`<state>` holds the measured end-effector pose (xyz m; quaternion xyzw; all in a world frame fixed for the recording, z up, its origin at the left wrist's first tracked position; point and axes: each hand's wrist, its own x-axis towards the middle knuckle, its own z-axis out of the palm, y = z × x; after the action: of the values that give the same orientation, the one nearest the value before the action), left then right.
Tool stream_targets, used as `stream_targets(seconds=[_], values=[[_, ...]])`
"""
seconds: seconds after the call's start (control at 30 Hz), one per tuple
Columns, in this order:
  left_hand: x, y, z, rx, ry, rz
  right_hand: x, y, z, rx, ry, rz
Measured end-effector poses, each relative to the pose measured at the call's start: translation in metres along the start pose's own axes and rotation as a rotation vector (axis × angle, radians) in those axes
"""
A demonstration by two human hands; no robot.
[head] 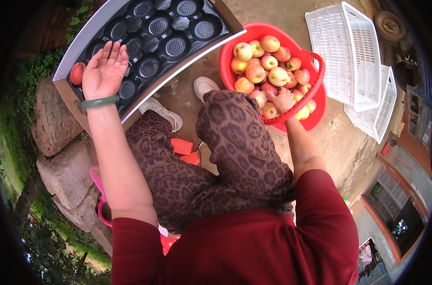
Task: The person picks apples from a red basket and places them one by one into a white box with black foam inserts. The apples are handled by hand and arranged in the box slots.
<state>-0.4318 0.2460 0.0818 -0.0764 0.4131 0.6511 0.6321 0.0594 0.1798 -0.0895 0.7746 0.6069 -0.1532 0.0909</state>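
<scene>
My left hand [106, 73] is held palm up above a cardboard box [182, 75], its fingers extended and nothing in the palm. A green bangle [100, 101] circles that wrist. Inside the box, a black plastic tray [155, 45] has rows of round ribbed cups. One red apple [78, 73] sits at the tray's left side, beside my left hand. My right hand [283, 101] reaches into a red plastic basket [227, 58] heaped with red and yellow apples [255, 73]. Its fingers touch apples near the basket's handle [317, 76]; whether they grip one is unclear.
Two white plastic crates [344, 53] stand on the concrete ground [339, 142] to the right. Large stones [64, 172] border greenery on the left. Orange foam netting [182, 146] lies between my legs, and a pink handle [102, 210] shows beside the stones.
</scene>
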Motion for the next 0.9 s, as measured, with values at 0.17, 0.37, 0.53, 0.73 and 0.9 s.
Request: stream_targets(seconds=[0.17, 0.37, 0.53, 0.73, 0.9], values=[[0.003, -0.003, 0.001, 0.019, -0.014, -0.013, 0.009, -0.013, -0.002, -0.052, -0.227, 0.185], [0.005, -0.004, -0.003, 0.040, -0.018, -0.016, 0.013, -0.015, -0.006, 0.350, -0.038, 0.370], [0.006, -0.006, -0.003, 0.053, -0.043, -0.047, 0.030, -0.010, 0.006, 0.475, 0.155, 0.237], [0.009, -0.008, -0.007, 0.075, -0.062, -0.070, 0.049, -0.016, -0.009, 0.660, 0.058, 0.260], [0.011, -0.011, -0.005, 0.091, -0.100, -0.097, 0.051, -0.016, -0.016, 0.662, 0.036, 0.266]])
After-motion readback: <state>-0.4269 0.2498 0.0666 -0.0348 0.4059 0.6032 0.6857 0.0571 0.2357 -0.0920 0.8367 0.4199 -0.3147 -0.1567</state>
